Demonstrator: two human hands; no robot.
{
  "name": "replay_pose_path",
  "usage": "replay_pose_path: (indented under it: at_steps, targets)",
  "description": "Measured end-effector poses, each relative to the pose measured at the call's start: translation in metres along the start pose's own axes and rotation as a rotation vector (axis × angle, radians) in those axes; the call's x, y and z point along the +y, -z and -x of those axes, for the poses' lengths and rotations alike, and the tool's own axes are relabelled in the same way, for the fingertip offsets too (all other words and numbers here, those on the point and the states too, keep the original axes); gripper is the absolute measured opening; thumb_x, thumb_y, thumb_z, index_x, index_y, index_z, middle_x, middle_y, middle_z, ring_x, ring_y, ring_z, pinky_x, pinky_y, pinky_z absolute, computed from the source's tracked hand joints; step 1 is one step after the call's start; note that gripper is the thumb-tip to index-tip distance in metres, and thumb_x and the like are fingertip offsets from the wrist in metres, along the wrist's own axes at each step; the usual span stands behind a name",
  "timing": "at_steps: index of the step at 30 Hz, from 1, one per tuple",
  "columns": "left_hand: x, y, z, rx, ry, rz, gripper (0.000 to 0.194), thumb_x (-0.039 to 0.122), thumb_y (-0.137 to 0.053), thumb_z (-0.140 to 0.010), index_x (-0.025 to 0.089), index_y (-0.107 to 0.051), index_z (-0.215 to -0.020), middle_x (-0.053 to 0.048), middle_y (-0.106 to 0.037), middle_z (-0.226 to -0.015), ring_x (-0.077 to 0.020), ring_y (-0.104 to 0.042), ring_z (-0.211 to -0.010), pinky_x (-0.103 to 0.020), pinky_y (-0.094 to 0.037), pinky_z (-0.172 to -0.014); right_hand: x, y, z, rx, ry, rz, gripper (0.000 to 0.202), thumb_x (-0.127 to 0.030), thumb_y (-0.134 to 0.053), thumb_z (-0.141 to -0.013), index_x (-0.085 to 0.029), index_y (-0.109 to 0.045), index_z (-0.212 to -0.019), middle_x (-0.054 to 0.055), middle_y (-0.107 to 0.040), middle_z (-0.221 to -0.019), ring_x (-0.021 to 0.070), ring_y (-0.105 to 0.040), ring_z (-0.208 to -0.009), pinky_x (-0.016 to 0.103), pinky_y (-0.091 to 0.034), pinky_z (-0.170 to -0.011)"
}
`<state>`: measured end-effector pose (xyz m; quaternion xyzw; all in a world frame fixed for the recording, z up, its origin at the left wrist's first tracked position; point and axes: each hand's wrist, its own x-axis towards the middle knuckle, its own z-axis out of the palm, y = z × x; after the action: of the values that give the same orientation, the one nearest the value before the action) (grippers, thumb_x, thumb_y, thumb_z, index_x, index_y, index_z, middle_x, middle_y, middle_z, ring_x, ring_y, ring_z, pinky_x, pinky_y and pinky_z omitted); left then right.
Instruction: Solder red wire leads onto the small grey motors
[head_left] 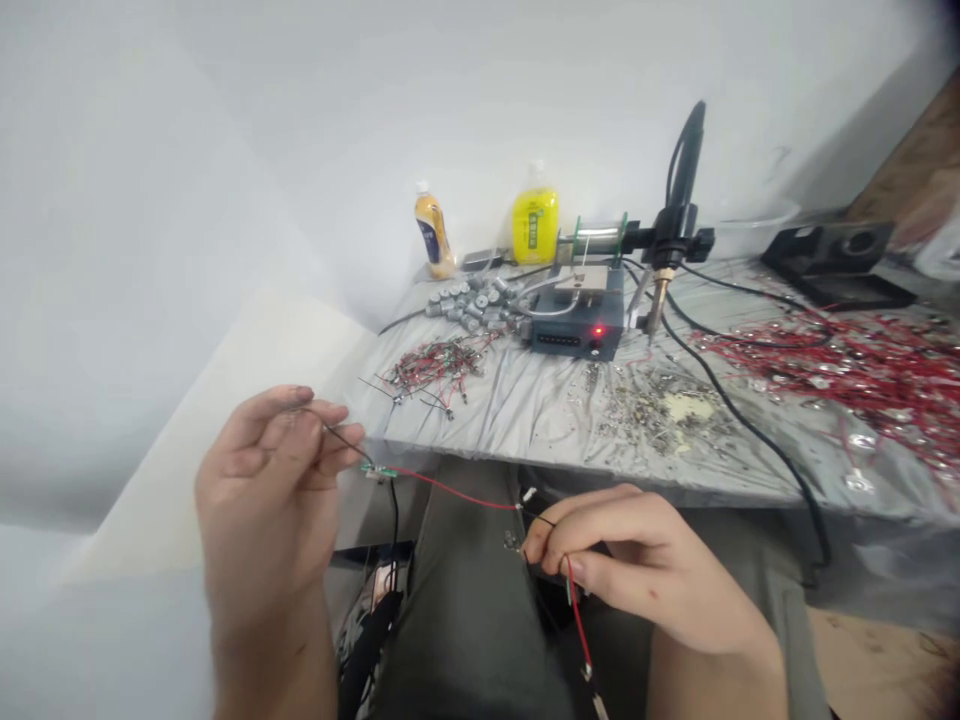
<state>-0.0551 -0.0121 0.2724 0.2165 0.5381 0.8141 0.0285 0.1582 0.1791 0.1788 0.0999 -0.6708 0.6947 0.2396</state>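
My left hand (274,465), closed in a pinch, grips the end of a thin black wire (346,440). That wire runs to a small green circuit board (379,470) hanging beside the fingertips. From the board a red wire (457,492) stretches across to a small joint near my right hand (630,550). The right fingers are pinched on thin red and black wires. One red wire (577,620) hangs below them, ending in a small metal part (587,673). What lies between the right fingertips is partly hidden.
On the covered table stand a soldering station (574,315) with a lit red light, an upright soldering iron (679,190), a solder spool (600,238) and two bottles, yellow (535,225) and orange (435,235). Grey cylinders (472,303) and wired parts (435,367) lie left, red-wired pieces (847,375) right.
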Motion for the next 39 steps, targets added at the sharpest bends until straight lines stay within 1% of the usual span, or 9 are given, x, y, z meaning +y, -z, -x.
replay_pose_path:
  at_steps: [9, 16, 19, 23, 27, 30, 33, 36, 39]
  targets:
    - [-0.007, 0.001, -0.001, -0.017, 0.012, -0.063, 0.013, 0.013, -0.087, -0.092, 0.021, -0.082, -0.101, -0.001, -0.083, -0.085, -0.0123, -0.079, -0.069, -0.014, -0.067, -0.063, 0.005, -0.005, -0.004, 0.005, 0.023, -0.214, 0.021, -0.03, -0.08, -0.108, -0.015, -0.087, -0.096, 0.012, -0.085, -0.097, 0.0183, -0.084, -0.09, 0.025, -0.068, -0.085]
    - [-0.03, 0.005, 0.006, -0.35, 0.13, -0.252, 0.016, 0.026, -0.094, -0.091, 0.023, -0.086, -0.104, -0.002, -0.083, -0.086, -0.0151, -0.081, -0.073, -0.018, -0.071, -0.07, 0.006, -0.012, -0.008, 0.107, -0.06, -0.138, 0.022, -0.035, -0.081, -0.109, -0.017, -0.089, -0.098, 0.01, -0.086, -0.101, 0.016, -0.083, -0.096, 0.022, -0.066, -0.089]
    - [-0.032, 0.007, 0.011, -0.5, 0.185, -0.385, 0.015, 0.025, -0.091, -0.095, 0.021, -0.089, -0.109, -0.006, -0.086, -0.089, -0.0172, -0.085, -0.08, -0.017, -0.072, -0.077, 0.006, -0.013, -0.008, 0.142, -0.102, -0.05, 0.023, -0.037, -0.08, -0.109, -0.018, -0.089, -0.099, 0.01, -0.086, -0.103, 0.0159, -0.083, -0.098, 0.021, -0.064, -0.087]
    - [-0.029, 0.002, 0.018, -0.672, 0.21, -0.475, 0.014, 0.023, -0.085, -0.096, 0.024, -0.091, -0.109, -0.004, -0.088, -0.091, -0.0173, -0.087, -0.078, -0.017, -0.072, -0.078, 0.005, -0.017, -0.007, 0.201, -0.124, 0.076, 0.023, -0.035, -0.076, -0.111, -0.019, -0.087, -0.098, 0.006, -0.085, -0.102, 0.0155, -0.082, -0.099, 0.021, -0.064, -0.089]
    - [-0.029, -0.012, 0.012, -0.738, 0.164, -0.498, 0.012, 0.021, -0.081, -0.095, 0.023, -0.091, -0.103, -0.004, -0.086, -0.084, -0.0168, -0.084, -0.069, -0.015, -0.069, -0.067, 0.003, -0.02, -0.007, 0.297, -0.098, 0.249, 0.02, -0.029, -0.072, -0.111, -0.021, -0.085, -0.098, 0.004, -0.085, -0.103, 0.0114, -0.081, -0.095, 0.016, -0.062, -0.089]
    - [-0.031, -0.031, -0.009, -0.653, 0.056, -0.464, 0.012, 0.028, -0.081, -0.097, 0.02, -0.087, -0.104, -0.005, -0.085, -0.086, -0.0151, -0.08, -0.062, -0.017, -0.068, -0.061, -0.003, -0.016, -0.004, 0.404, -0.046, 0.389, 0.015, -0.026, -0.075, -0.108, -0.024, -0.087, -0.1, 0.003, -0.085, -0.118, 0.0102, -0.081, -0.11, 0.012, -0.059, -0.1]
    - [-0.038, -0.057, -0.04, -0.546, -0.066, -0.423, 0.022, 0.036, -0.078, -0.102, 0.019, -0.081, -0.116, -0.006, -0.085, -0.1, -0.015, -0.08, -0.067, -0.022, -0.071, -0.065, -0.014, -0.009, 0.004, 0.5, -0.001, 0.509, 0.013, -0.027, -0.078, -0.107, -0.029, -0.089, -0.1, 0.001, -0.084, -0.125, 0.0078, -0.08, -0.119, 0.007, -0.056, -0.105]
    - [-0.056, -0.084, -0.071, -0.538, -0.141, -0.458, 0.028, 0.037, -0.071, -0.107, 0.019, -0.076, -0.128, -0.009, -0.083, -0.113, -0.0163, -0.082, -0.076, -0.027, -0.074, -0.073, -0.026, -0.003, 0.016, 0.55, 0.016, 0.599, 0.015, -0.025, -0.077, -0.107, -0.033, -0.089, -0.102, -0.002, -0.084, -0.127, 0.0046, -0.079, -0.122, 0.002, -0.052, -0.107]
    - [-0.082, -0.103, -0.096, -0.634, -0.159, -0.588, 0.027, 0.032, -0.062, -0.114, 0.016, -0.073, -0.133, -0.011, -0.082, -0.117, -0.018, -0.083, -0.083, -0.032, -0.074, -0.079, -0.035, 0.002, 0.029, 0.584, 0.017, 0.712, 0.016, -0.027, -0.077, -0.107, -0.036, -0.089, -0.103, -0.005, -0.083, -0.131, 0.004, -0.08, -0.121, 0.002, -0.052, -0.109]
